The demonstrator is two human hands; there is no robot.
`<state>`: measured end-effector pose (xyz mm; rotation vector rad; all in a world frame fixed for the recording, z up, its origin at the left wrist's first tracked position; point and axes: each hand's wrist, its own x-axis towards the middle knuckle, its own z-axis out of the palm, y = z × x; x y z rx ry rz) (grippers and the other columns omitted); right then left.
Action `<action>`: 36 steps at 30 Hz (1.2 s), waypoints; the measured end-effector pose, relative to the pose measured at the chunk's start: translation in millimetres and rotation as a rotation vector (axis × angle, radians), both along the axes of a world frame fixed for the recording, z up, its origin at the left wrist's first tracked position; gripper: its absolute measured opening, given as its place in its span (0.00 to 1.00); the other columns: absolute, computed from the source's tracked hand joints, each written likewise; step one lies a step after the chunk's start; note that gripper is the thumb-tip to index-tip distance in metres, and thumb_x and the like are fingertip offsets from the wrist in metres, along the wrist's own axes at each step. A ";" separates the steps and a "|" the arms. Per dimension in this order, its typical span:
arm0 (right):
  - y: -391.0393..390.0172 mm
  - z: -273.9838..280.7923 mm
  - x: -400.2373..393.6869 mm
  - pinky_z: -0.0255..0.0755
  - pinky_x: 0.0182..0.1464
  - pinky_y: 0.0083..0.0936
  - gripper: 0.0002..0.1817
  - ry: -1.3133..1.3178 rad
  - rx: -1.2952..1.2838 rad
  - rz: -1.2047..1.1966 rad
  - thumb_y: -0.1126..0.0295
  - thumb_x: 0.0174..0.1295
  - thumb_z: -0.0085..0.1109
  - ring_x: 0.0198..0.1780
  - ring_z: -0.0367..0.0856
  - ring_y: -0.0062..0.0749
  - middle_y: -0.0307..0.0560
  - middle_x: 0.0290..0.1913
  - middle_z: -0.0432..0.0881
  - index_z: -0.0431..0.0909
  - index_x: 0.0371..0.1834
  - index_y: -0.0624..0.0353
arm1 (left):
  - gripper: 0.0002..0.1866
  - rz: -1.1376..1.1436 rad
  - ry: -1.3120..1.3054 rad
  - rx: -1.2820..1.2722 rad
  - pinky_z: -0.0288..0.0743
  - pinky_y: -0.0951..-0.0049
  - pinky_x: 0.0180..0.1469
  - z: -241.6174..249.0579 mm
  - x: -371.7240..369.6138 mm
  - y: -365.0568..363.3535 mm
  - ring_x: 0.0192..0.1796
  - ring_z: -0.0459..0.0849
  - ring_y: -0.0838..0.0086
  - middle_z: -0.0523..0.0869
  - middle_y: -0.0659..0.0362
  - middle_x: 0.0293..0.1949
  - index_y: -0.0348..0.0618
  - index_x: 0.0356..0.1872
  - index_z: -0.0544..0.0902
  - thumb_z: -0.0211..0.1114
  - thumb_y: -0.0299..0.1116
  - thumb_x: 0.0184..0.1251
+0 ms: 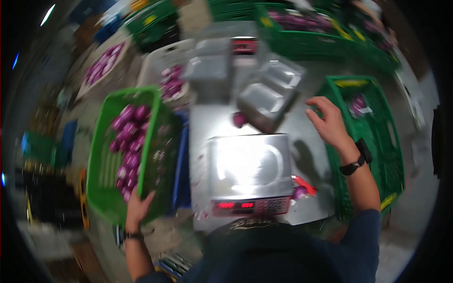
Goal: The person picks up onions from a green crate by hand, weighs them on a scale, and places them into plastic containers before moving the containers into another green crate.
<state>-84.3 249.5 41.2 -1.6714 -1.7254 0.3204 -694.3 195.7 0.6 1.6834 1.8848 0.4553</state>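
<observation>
My left hand [136, 207] reaches over the near end of a bright green crate [153, 127]. Its thumb stands apart from the fingers, beside the red onions [127, 137] inside; blur partly obscures the fingertips. My right hand [329, 123] hovers over the right side of the metal table, fingers curved and thumb apart, with nothing between them. In front of me is a scale [250, 165] with a bare steel plate and a lit red display. One red onion [239, 120] lies behind it. An orange-red handled tool [306, 185] and another onion [299, 192] lie to its right.
Clear plastic trays [271, 92] and a stack of similar containers [210, 70] stand behind the scale, near a second scale [244, 45]. A dark green crate [391, 141] on the right holds a small pack of onions [358, 106]. More onion-filled crates [302, 35] line the back.
</observation>
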 end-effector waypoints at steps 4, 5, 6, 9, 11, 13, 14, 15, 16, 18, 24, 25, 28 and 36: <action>63.5 -56.3 -87.4 0.78 0.44 0.39 0.17 0.021 -0.017 0.076 0.63 0.73 0.57 0.45 0.85 0.47 0.57 0.51 0.84 0.80 0.56 0.63 | 0.29 -0.080 -0.002 -0.262 0.77 0.61 0.53 6.9 -51.8 13.0 0.49 0.87 0.58 0.89 0.45 0.47 0.35 0.56 0.83 0.60 0.56 0.77; 82.2 -78.9 -97.8 0.78 0.45 0.43 0.17 -0.074 0.010 0.099 0.62 0.74 0.55 0.46 0.85 0.51 0.60 0.50 0.84 0.80 0.55 0.64 | 0.29 -0.061 0.007 -0.279 0.77 0.60 0.53 12.3 -69.1 19.3 0.48 0.87 0.56 0.89 0.43 0.46 0.34 0.53 0.84 0.59 0.56 0.77; 101.2 -107.2 -102.5 0.77 0.46 0.46 0.17 -0.171 0.039 0.107 0.61 0.75 0.53 0.46 0.85 0.56 0.63 0.49 0.84 0.80 0.54 0.65 | 0.29 -0.056 0.013 -0.299 0.77 0.59 0.52 14.9 -86.0 27.7 0.47 0.87 0.54 0.89 0.42 0.44 0.34 0.51 0.85 0.58 0.56 0.77; 125.9 -122.8 -117.1 0.75 0.48 0.53 0.18 -0.391 -0.134 0.043 0.59 0.77 0.49 0.46 0.83 0.66 0.69 0.44 0.84 0.80 0.49 0.65 | 0.28 0.038 0.147 -0.171 0.78 0.57 0.50 25.9 -134.8 47.7 0.45 0.88 0.50 0.88 0.41 0.41 0.33 0.47 0.85 0.63 0.54 0.73; 131.4 -114.4 -128.3 0.75 0.48 0.56 0.18 -0.482 -0.225 -0.018 0.59 0.77 0.49 0.46 0.82 0.68 0.69 0.40 0.84 0.80 0.43 0.65 | 0.27 0.088 0.233 -0.104 0.78 0.56 0.50 12.2 -177.3 61.3 0.45 0.88 0.49 0.89 0.41 0.41 0.31 0.44 0.85 0.66 0.52 0.68; 134.5 -112.2 -128.6 0.75 0.46 0.54 0.16 -0.494 -0.201 -0.076 0.60 0.72 0.57 0.44 0.84 0.66 0.65 0.37 0.85 0.80 0.38 0.65 | 0.25 0.076 0.259 -0.162 0.79 0.56 0.51 5.9 -198.1 77.5 0.47 0.88 0.48 0.89 0.41 0.42 0.32 0.45 0.85 0.68 0.50 0.67; 136.2 -115.5 -124.2 0.75 0.44 0.52 0.16 -0.441 -0.174 -0.087 0.60 0.71 0.60 0.40 0.84 0.63 0.64 0.34 0.85 0.80 0.36 0.65 | 0.24 0.066 0.269 -0.188 0.79 0.56 0.52 0.6 -203.9 86.9 0.48 0.88 0.47 0.89 0.42 0.42 0.32 0.46 0.85 0.69 0.48 0.66; 137.7 -122.3 -117.2 0.75 0.42 0.49 0.16 -0.387 -0.147 -0.099 0.61 0.69 0.62 0.37 0.83 0.60 0.63 0.32 0.84 0.79 0.35 0.66 | 0.23 0.028 0.245 -0.179 0.79 0.56 0.54 -9.5 -210.2 96.2 0.50 0.88 0.48 0.89 0.42 0.44 0.33 0.48 0.85 0.70 0.47 0.65; 137.4 -120.6 -122.8 0.74 0.40 0.46 0.16 -0.333 -0.122 -0.113 0.62 0.68 0.65 0.33 0.83 0.58 0.61 0.30 0.83 0.78 0.33 0.67 | 0.23 -0.011 0.223 -0.169 0.79 0.56 0.55 -23.7 -215.6 105.9 0.51 0.87 0.48 0.89 0.42 0.45 0.34 0.50 0.85 0.71 0.45 0.64; 135.3 -110.7 -129.2 0.73 0.38 0.40 0.18 -0.204 -0.151 -0.223 0.63 0.63 0.71 0.29 0.78 0.50 0.57 0.27 0.81 0.74 0.29 0.66 | 0.23 -0.076 0.252 -0.137 0.79 0.57 0.59 -48.5 -220.1 119.7 0.54 0.87 0.49 0.89 0.43 0.48 0.36 0.54 0.84 0.72 0.41 0.62; 55.6 -71.3 -180.5 0.69 0.34 0.40 0.19 -0.318 -0.034 -0.152 0.65 0.54 0.75 0.28 0.73 0.50 0.55 0.26 0.75 0.72 0.26 0.63 | 0.31 -0.215 0.530 -0.138 0.76 0.57 0.66 -112.1 -223.1 145.4 0.62 0.81 0.48 0.83 0.44 0.59 0.43 0.65 0.78 0.72 0.31 0.57; 28.2 -74.1 -188.1 0.68 0.33 0.39 0.19 -0.292 -0.094 -0.074 0.66 0.52 0.76 0.28 0.71 0.51 0.55 0.25 0.73 0.71 0.25 0.62 | 0.34 -0.260 0.509 -0.182 0.76 0.55 0.67 -131.1 -231.8 148.4 0.64 0.79 0.45 0.80 0.44 0.61 0.44 0.65 0.75 0.75 0.32 0.54; -50.3 -90.3 -218.5 0.70 0.33 0.40 0.19 -0.371 -0.251 0.083 0.72 0.44 0.78 0.29 0.74 0.51 0.52 0.26 0.72 0.70 0.25 0.60 | 0.36 -0.166 0.395 -0.155 0.75 0.55 0.67 -146.8 -228.5 146.8 0.64 0.79 0.44 0.80 0.43 0.60 0.43 0.63 0.75 0.80 0.31 0.50; -80.7 -47.0 -309.5 0.76 0.46 0.35 0.25 -0.173 -0.286 0.252 0.70 0.48 0.79 0.43 0.83 0.44 0.52 0.45 0.83 0.80 0.49 0.62 | 0.34 0.005 0.151 -0.131 0.83 0.60 0.46 -117.7 -244.9 168.1 0.49 0.89 0.55 0.87 0.48 0.43 0.40 0.55 0.78 0.83 0.35 0.44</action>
